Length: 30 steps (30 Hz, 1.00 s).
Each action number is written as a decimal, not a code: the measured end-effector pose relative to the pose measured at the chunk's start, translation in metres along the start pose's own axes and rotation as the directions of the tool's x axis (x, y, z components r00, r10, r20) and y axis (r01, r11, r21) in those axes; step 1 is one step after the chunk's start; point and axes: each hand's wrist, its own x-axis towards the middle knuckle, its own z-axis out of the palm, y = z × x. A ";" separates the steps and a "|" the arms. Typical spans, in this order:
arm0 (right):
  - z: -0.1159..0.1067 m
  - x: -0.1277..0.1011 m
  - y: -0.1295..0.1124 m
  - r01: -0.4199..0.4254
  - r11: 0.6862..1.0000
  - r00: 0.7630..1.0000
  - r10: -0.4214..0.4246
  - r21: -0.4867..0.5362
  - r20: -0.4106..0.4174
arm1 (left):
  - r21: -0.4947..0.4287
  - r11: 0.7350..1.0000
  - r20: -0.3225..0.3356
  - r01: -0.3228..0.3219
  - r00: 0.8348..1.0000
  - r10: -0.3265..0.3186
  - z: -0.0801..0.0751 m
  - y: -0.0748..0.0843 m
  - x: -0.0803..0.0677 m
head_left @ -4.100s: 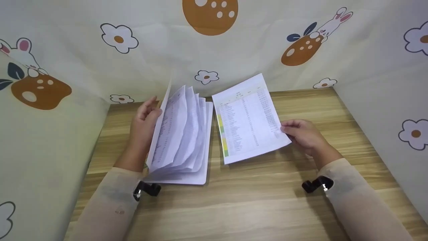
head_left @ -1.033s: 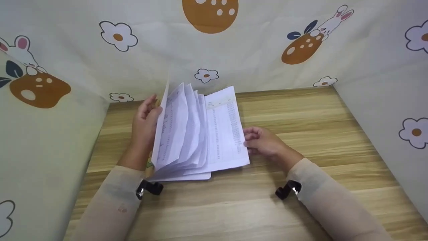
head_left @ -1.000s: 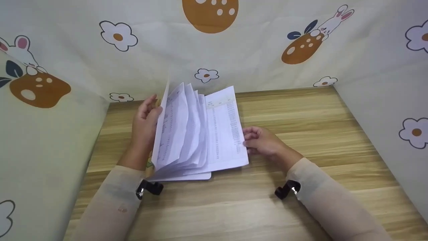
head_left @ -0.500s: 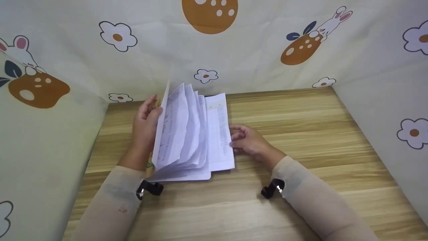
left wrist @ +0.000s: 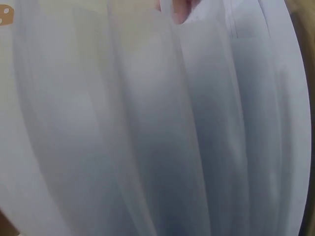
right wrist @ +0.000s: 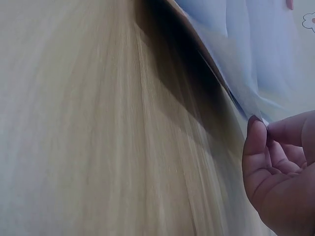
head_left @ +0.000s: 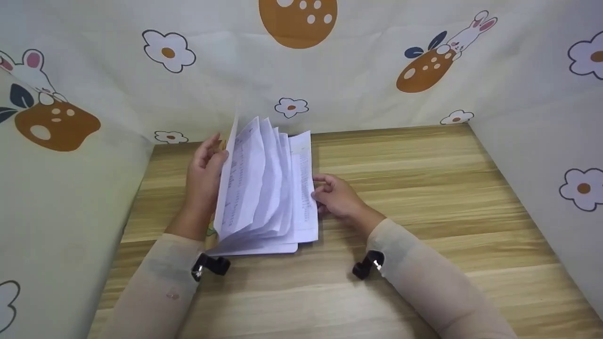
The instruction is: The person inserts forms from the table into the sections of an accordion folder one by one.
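Observation:
A folder of white, printed leaves [head_left: 254,188] lies on the wooden table [head_left: 424,188], its leaves fanned upright. My left hand [head_left: 203,172] holds the raised leaves back from their left side, thumb at the front edge. In the left wrist view the pale leaves [left wrist: 157,137] fill the frame, with one fingertip [left wrist: 181,11] at the top. My right hand [head_left: 325,190] pinches the right edge of a loose printed sheet [head_left: 305,188], which lies mostly under the fanned leaves. The right wrist view shows thumb and finger of that hand [right wrist: 261,129] pinched on the sheet's edge [right wrist: 246,73].
Cream cloth [head_left: 377,70] printed with flowers, rabbits and brown mushrooms walls the table at the back and both sides. Black camera mounts sit on the left wrist [head_left: 209,266] and the right wrist [head_left: 367,264]. Bare wood [right wrist: 98,147] stretches right of the folder.
My right hand has slid the loose sheet leftward from the open table into the folder, so only a narrow strip shows. The left hand and raised leaves have stayed put.

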 end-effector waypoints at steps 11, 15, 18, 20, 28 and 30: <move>0.008 0.010 0.002 0.011 0.999 0.995 -0.014 -0.031 -0.100 | 0.005 1.000 -0.007 0.031 1.000 -0.031 0.001 0.000 -0.001; 0.006 0.014 0.003 0.024 1.000 0.989 -0.023 0.001 -0.146 | 0.008 1.000 -0.010 0.029 1.000 -0.029 0.001 0.000 -0.002; 0.005 0.016 0.003 0.022 1.000 0.989 -0.020 0.014 -0.148 | 0.014 0.999 -0.010 0.029 1.000 -0.029 0.001 0.000 -0.002; 0.006 0.016 0.003 0.021 0.999 0.990 -0.017 0.024 -0.143 | 0.011 1.000 -0.002 0.027 1.000 -0.027 0.001 -0.001 -0.002; 0.012 0.020 0.000 0.002 0.999 0.989 0.003 0.034 -0.147 | -0.016 1.000 0.015 -0.001 1.000 0.001 0.001 -0.005 -0.001; 0.012 0.021 -0.001 0.003 1.000 0.988 0.001 0.027 -0.153 | -0.024 1.000 0.009 -0.002 1.000 0.002 0.001 -0.005 -0.001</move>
